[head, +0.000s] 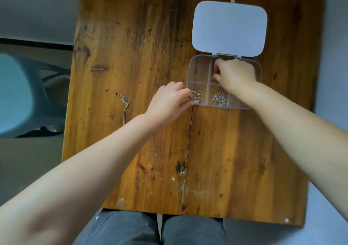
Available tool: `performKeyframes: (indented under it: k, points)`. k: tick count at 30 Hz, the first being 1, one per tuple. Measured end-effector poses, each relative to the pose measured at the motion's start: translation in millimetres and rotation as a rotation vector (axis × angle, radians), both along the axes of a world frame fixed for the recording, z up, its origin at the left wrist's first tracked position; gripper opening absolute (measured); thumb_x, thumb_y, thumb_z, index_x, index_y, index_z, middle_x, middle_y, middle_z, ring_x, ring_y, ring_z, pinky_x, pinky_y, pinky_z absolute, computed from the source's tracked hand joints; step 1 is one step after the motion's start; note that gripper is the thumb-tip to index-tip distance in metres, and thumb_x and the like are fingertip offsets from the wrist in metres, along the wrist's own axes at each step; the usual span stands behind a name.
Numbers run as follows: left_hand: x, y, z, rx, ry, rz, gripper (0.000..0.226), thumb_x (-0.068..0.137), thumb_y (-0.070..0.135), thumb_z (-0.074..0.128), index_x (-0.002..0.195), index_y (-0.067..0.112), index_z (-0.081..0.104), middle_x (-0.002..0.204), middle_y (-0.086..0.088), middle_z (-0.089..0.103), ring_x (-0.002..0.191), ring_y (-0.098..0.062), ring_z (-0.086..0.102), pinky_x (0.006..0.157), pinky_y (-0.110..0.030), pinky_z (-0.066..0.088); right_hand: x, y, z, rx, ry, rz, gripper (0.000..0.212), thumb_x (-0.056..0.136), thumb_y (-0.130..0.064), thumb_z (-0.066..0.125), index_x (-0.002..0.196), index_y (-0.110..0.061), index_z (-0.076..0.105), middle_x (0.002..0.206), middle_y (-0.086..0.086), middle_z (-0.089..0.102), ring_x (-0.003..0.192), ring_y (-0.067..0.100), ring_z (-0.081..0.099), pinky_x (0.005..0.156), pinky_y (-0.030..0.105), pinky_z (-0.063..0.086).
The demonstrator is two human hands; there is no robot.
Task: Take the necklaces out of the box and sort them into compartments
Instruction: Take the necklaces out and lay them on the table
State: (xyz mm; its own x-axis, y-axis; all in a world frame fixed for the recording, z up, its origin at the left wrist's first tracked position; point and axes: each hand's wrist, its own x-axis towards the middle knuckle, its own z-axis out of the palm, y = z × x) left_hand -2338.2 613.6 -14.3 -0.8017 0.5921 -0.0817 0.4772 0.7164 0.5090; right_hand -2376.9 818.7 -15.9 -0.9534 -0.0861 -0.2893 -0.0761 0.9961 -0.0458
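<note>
A clear plastic compartment box (199,69) lies on the wooden table (143,56), its white lid (229,28) swung open at the back. Silver necklaces lie bunched in the front left compartment (197,96) and the front middle one (219,98). My left hand (167,101) rests at the box's front left corner, fingertips touching the bunch there. My right hand (235,73) reaches into the back middle compartment, fingers pinched together on something small that I cannot make out. Another silver necklace (124,101) lies loose on the table to the left.
A pale blue chair (20,94) stands left of the table. My knees in grey trousers (150,227) are under the near table edge. A seam (189,141) runs down the table's middle.
</note>
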Motion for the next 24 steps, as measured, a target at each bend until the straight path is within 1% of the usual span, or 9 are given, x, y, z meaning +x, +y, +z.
performKeyframes:
  k: [4,6,8,11,14,16,19,21,24]
  points:
    - [4,1,1,-0.018,0.002,0.022,0.016,0.089,0.025,0.062,0.097,0.011,0.066,0.092,-0.010,0.062,0.085,-0.025,0.055,0.068,-0.028,0.036,5,-1,12,-0.143,-0.050,-0.072,0.021,0.093,-0.024,0.051,0.104,-0.007,0.054,0.083,0.013,0.064,0.072,0.029,0.061,0.059,0.038,0.050]
    - [4,3,5,-0.012,0.024,0.058,0.021,0.088,0.026,0.063,0.103,0.011,0.064,0.096,-0.011,0.059,0.090,-0.026,0.053,0.071,-0.030,0.038,10,-1,29,-0.390,-0.044,-0.241,0.015,0.091,-0.025,0.050,0.094,-0.011,0.056,0.074,0.005,0.060,0.063,0.017,0.055,0.057,0.030,0.045]
    - [2,12,18,0.099,-0.022,0.096,0.037,0.087,0.026,0.063,0.120,0.012,0.056,0.112,-0.011,0.057,0.104,-0.025,0.051,0.085,-0.032,0.043,18,-4,53,-0.722,-0.046,-0.370,0.014,0.091,-0.025,0.051,0.082,-0.016,0.059,0.064,-0.002,0.059,0.055,0.006,0.051,0.055,0.026,0.041]
    - [-7,33,47,0.376,-0.314,0.093,0.044,0.088,0.023,0.060,0.130,0.015,0.049,0.134,-0.003,0.051,0.123,-0.010,0.044,0.101,-0.021,0.037,38,-16,90,-1.117,-0.108,-0.347,0.015,0.093,-0.027,0.056,0.089,-0.019,0.068,0.065,-0.016,0.064,0.062,-0.003,0.059,0.059,0.014,0.046]
    - [-10,33,69,0.484,-0.523,0.077,0.016,0.094,0.024,0.053,0.097,0.016,0.067,0.100,0.003,0.070,0.087,0.001,0.060,0.076,-0.014,0.049,54,-24,111,-1.348,-0.050,-0.454,0.014,0.091,-0.028,0.059,0.094,-0.019,0.069,0.066,-0.018,0.064,0.059,0.000,0.059,0.049,0.011,0.045]
    - [-12,13,76,0.526,-0.564,0.097,0.027,0.096,0.029,0.048,0.077,0.017,0.064,0.073,0.012,0.069,0.064,0.002,0.059,0.061,-0.012,0.046,64,-24,115,-1.444,0.060,-0.609,0.010,0.090,-0.027,0.061,0.089,-0.021,0.069,0.063,-0.015,0.062,0.054,0.003,0.054,0.044,0.012,0.040]
    - [-19,-31,70,0.522,-0.612,0.170,0.038,0.096,0.038,0.045,0.065,0.018,0.056,0.058,0.009,0.060,0.065,-0.017,0.059,0.067,-0.024,0.046,87,-32,107,-1.396,0.161,-0.827,0.006,0.090,-0.021,0.062,0.088,-0.021,0.067,0.074,-0.007,0.070,0.063,0.006,0.063,0.047,0.014,0.046]
    - [-27,-59,63,0.466,-0.647,0.199,0.039,0.094,0.043,0.046,0.064,0.020,0.055,0.056,0.008,0.055,0.061,-0.024,0.056,0.066,-0.028,0.045,108,-52,92,-1.298,0.077,-0.937,0.006,0.092,-0.020,0.060,0.092,-0.017,0.065,0.083,0.000,0.075,0.069,0.011,0.070,0.051,0.015,0.051]
    - [-41,-84,48,0.369,-0.637,0.228,0.040,0.091,0.044,0.052,0.063,0.016,0.053,0.054,0.007,0.049,0.040,0.001,0.039,0.042,-0.009,0.034,144,-100,67,-1.250,-0.185,-1.102,0.011,0.096,-0.018,0.053,0.098,-0.009,0.058,0.087,0.003,0.076,0.066,0.013,0.072,0.049,0.018,0.052]
